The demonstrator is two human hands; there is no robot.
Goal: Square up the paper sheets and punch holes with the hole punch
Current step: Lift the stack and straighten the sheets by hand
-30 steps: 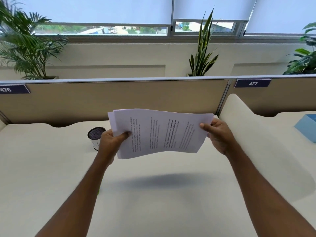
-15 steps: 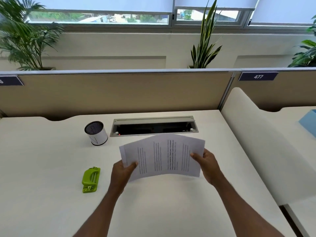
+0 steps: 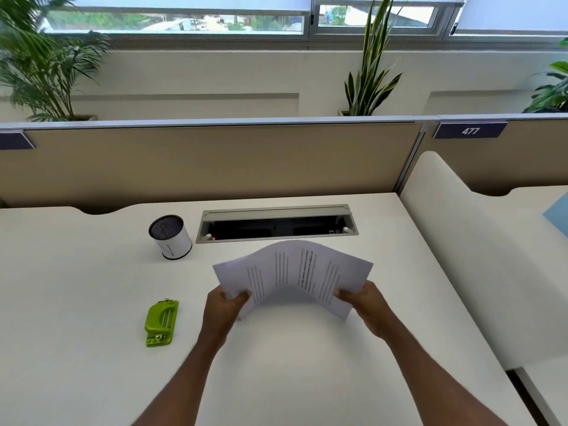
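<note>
A stack of printed paper sheets (image 3: 295,276) is held above the white desk (image 3: 92,302), bowed upward in the middle. My left hand (image 3: 222,305) grips its left short edge and my right hand (image 3: 365,305) grips its right short edge. The lower edge of the stack hangs just over the desk; I cannot tell if it touches. A lime-green hole punch (image 3: 161,322) lies flat on the desk to the left of my left hand, apart from the paper.
A white cylindrical cup with a dark mesh top (image 3: 170,236) stands behind the punch. An open cable tray (image 3: 276,224) is set into the desk behind the paper. A beige partition (image 3: 215,161) closes the back; a cream divider (image 3: 479,256) bounds the right.
The sheets came down from chest height toward the desk and closer to me. They now bow upward more as both hands press inward. The view tilted down, showing the punch.
</note>
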